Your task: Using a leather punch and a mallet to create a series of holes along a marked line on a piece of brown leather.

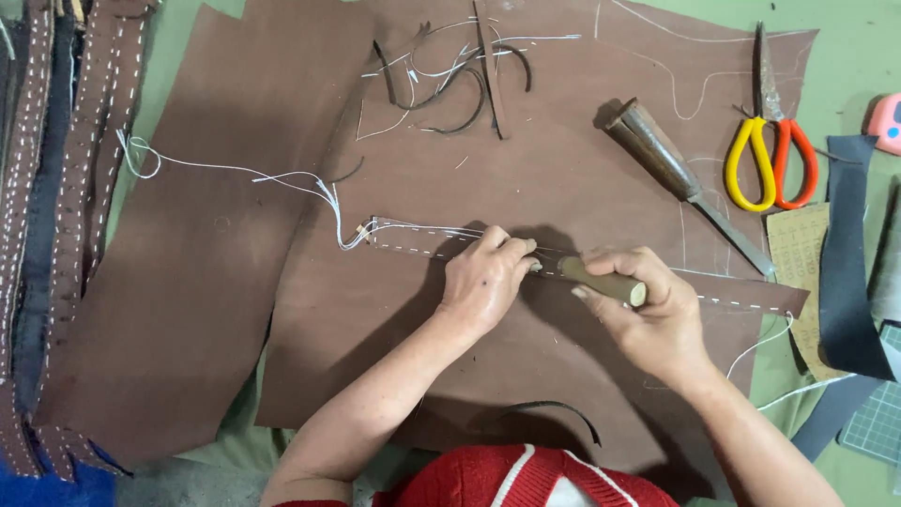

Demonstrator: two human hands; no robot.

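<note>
A long brown leather strap (422, 238) with white stitching along its edges lies across a large brown leather sheet (310, 310). My left hand (485, 280) presses down on the strap near its middle, fingers curled. My right hand (648, 314) grips a tool with a wooden handle (605, 282), its tip hidden between my two hands at the strap. White thread (235, 174) trails from the strap's left end across the leather.
A chisel-like tool with a wooden handle (662, 155) and scissors with yellow and orange handles (771, 155) lie at the upper right. Thin leather trimmings (460, 89) lie at the top. Stitched straps (56, 188) hang at the left. Dark scraps (849, 253) and a cutting mat (878, 422) sit at the right.
</note>
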